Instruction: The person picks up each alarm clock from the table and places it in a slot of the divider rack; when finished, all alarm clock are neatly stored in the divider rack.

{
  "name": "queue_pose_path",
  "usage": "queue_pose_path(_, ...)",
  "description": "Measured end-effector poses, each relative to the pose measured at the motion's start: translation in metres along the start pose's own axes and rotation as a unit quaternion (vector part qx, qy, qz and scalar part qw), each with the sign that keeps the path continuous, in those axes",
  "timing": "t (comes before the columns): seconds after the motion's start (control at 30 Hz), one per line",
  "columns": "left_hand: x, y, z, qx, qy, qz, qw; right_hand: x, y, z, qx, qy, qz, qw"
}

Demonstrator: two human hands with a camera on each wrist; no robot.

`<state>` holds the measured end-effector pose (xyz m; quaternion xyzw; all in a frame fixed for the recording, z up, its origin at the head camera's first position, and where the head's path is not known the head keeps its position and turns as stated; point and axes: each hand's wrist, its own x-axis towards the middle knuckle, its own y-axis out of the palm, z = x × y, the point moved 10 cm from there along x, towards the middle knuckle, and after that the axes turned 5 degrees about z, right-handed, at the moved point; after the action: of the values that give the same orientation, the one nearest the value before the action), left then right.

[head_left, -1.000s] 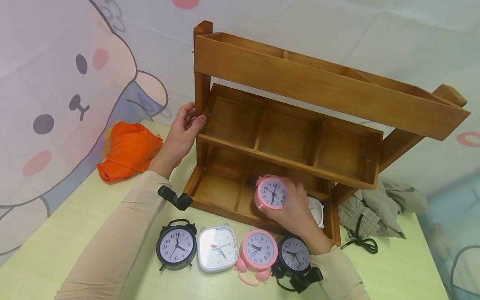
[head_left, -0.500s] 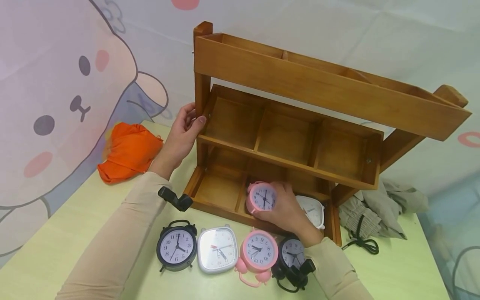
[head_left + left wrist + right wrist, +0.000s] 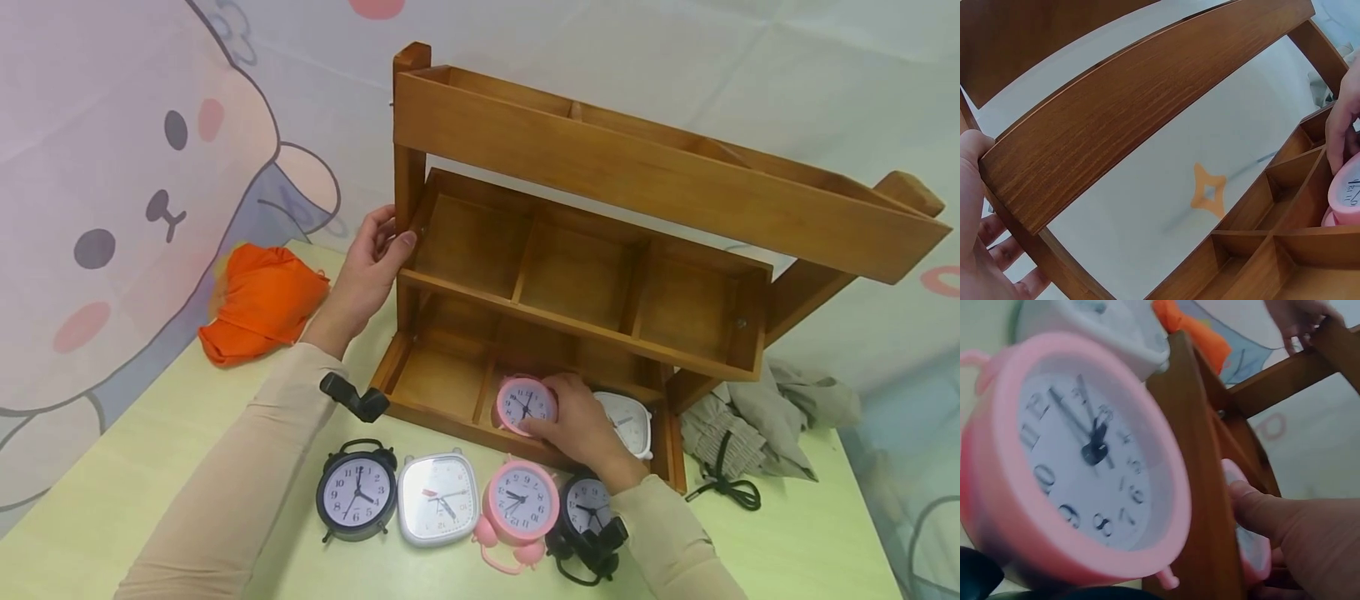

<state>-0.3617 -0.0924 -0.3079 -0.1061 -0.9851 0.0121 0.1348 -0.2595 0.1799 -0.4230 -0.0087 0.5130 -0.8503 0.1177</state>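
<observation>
In the head view, my right hand point(image 3: 585, 429) holds a round pink alarm clock point(image 3: 517, 408) in the middle compartment of the wooden shelf's point(image 3: 645, 162) bottom tier. Its thumb lies over the clock's lower right edge; in the right wrist view the other fingers are partly hidden behind the clock. A white square alarm clock point(image 3: 633, 425) lies in the compartment to the right. My left hand point(image 3: 360, 279) grips the shelf's left upright, thumb at the front and fingers curled behind it, as the left wrist view also shows.
Along the shelf's front lie a black alarm clock point(image 3: 356, 493), a white square one point(image 3: 437, 500), an upside-down pink one point(image 3: 521, 504) and another black one point(image 3: 588, 508). An orange cloth point(image 3: 262, 304) lies left; a grey cloth bag with black cord point(image 3: 750, 425) lies right.
My right hand has lowered the pink clock, first left and then down, into the bottom tier's middle compartment, uncovering more of the white clock there. My left hand stays on the upright.
</observation>
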Motion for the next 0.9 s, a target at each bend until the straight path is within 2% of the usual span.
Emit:
queue_pose_path(0.13,-0.001,-0.001,0.0,0.004,-0.003,-0.001,1.0,-0.006,-0.003,-0.001,0.044,-0.014,0.022,0.999)
queue_pose_path(0.27,-0.001,0.0,0.0,0.004,-0.006,-0.001,1.0,-0.025,-0.021,-0.001,0.103,-0.023,0.024,0.994)
queue_pose_path(0.33,-0.001,0.0,0.0,0.004,-0.005,-0.001,1.0,-0.04,-0.035,-0.001,0.126,-0.029,0.008,0.992)
queue_pose_path(0.47,0.0,0.0,-0.002,0.006,-0.003,-0.002,1.0,-0.076,-0.065,-0.004,0.169,-0.035,-0.052,0.984)
queue_pose_path(0.57,0.0,0.001,-0.002,0.008,-0.004,-0.001,1.0,-0.104,-0.074,-0.011,0.207,-0.028,-0.085,0.974)
queue_pose_path(0.7,0.001,0.002,-0.001,0.005,-0.005,0.001,1.0,-0.134,-0.065,-0.027,0.231,-0.005,-0.107,0.967)
queue_pose_path(0.9,-0.002,0.001,-0.002,0.005,-0.003,-0.001,1.0,-0.156,-0.025,-0.057,0.248,0.066,-0.092,0.962)
